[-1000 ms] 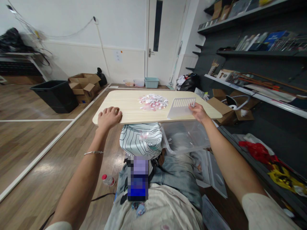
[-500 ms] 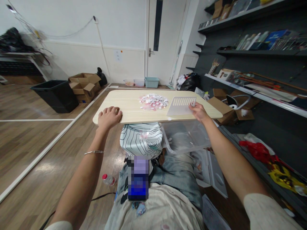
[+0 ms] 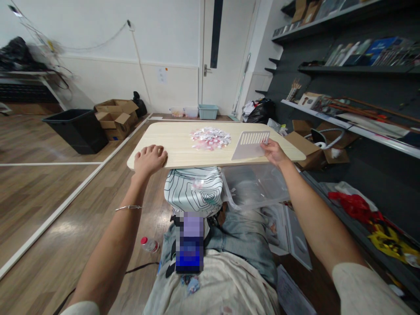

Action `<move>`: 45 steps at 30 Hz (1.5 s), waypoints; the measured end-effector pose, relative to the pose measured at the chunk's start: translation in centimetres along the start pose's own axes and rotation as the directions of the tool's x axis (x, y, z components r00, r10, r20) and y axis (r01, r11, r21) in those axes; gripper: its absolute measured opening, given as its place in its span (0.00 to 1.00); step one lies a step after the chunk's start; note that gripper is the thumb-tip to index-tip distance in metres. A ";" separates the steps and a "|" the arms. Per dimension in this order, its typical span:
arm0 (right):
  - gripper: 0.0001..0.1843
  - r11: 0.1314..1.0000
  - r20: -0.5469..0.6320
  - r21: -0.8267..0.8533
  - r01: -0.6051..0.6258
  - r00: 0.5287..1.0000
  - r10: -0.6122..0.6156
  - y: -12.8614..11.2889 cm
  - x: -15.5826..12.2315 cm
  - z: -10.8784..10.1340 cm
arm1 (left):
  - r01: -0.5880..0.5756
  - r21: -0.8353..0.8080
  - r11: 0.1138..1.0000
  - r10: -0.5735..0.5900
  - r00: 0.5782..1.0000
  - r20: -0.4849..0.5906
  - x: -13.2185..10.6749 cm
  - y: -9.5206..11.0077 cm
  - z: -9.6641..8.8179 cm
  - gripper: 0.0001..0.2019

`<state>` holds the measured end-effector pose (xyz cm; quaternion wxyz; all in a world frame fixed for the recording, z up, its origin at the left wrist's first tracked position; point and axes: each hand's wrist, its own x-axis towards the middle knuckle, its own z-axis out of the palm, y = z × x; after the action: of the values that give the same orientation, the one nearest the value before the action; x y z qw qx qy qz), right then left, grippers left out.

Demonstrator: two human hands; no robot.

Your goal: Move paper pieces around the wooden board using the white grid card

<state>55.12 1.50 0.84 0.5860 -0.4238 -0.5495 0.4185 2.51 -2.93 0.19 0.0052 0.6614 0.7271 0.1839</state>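
Observation:
A light wooden tabletop (image 3: 170,144) lies across my lap area. My left hand (image 3: 149,159) rests palm down on its near left edge with the fingers curled slightly and nothing in it. A heap of small pink and white paper pieces (image 3: 210,138) sits near the middle of the board. My right hand (image 3: 273,152) grips the right side of a white slotted plastic scoop (image 3: 249,145), which stands on the tabletop just right of the heap.
A clear plastic bin (image 3: 254,186) sits below the table's right edge, beside a patterned cushion (image 3: 193,190). Dark shelves (image 3: 344,113) full of items line the right. Cardboard boxes (image 3: 114,118) and a black bin (image 3: 76,129) stand far left. A bottle (image 3: 149,245) lies on the floor.
The scoop in my right hand has shifted slightly right and tilted a little; the view has nudged. My left hand has stayed put.

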 end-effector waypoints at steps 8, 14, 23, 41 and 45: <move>0.31 0.999 -0.035 -0.035 0.008 0.999 -0.010 0.3 0.1 0.5 | 0.006 -0.015 1.000 -0.006 1.000 0.002 -0.1 0.1 -0.1 0.31; 0.28 0.997 0.027 -0.056 -0.043 0.999 0.045 -0.2 -0.1 0.1 | -0.002 -0.020 1.000 0.001 1.000 -0.013 -0.2 0.1 -0.1 0.31; 0.27 0.991 0.058 -0.090 -0.100 0.993 0.105 0.0 0.2 -0.4 | -0.017 -0.009 1.000 0.017 1.000 -0.025 -0.7 0.2 -0.3 0.29; 0.28 0.999 -0.057 -0.038 -0.021 0.998 0.019 -0.2 0.0 0.7 | -0.076 -0.107 0.991 0.050 0.972 -0.231 -9.0 -0.3 2.3 0.34; 0.31 1.000 -0.057 -0.024 -0.007 0.998 0.006 0.1 0.2 0.8 | -0.082 -0.125 0.989 0.047 0.965 -0.259 -9.4 -0.3 2.8 0.35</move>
<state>54.34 1.73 0.78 0.5948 -0.4443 -0.5361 0.4017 4.13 -11.22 -4.72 -0.0497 0.6538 0.6857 0.3162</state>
